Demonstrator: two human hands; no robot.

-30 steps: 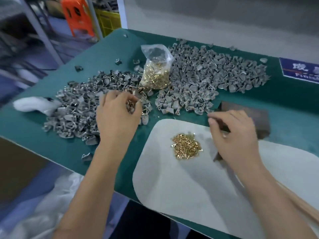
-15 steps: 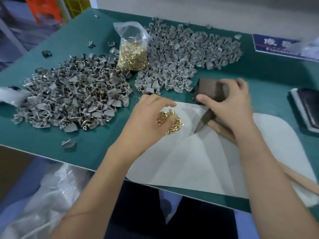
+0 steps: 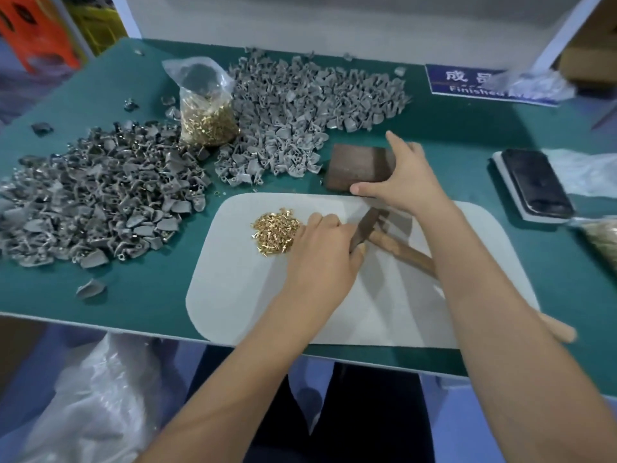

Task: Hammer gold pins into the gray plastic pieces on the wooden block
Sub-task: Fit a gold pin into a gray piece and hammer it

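The right hand (image 3: pixel 400 178) grips the wooden block (image 3: pixel 357 167) beside the gray plastic pieces (image 3: pixel 300 105), seemingly positioning it, while the left hand (image 3: pixel 322 252), fingers curled (contents hidden), rests at the loose gold pins (image 3: pixel 273 232) near the hammer (image 3: pixel 399 248).

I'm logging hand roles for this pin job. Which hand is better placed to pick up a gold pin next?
Left. The left hand rests on the white mat touching the loose gold pins, while the right hand holds the wooden block.
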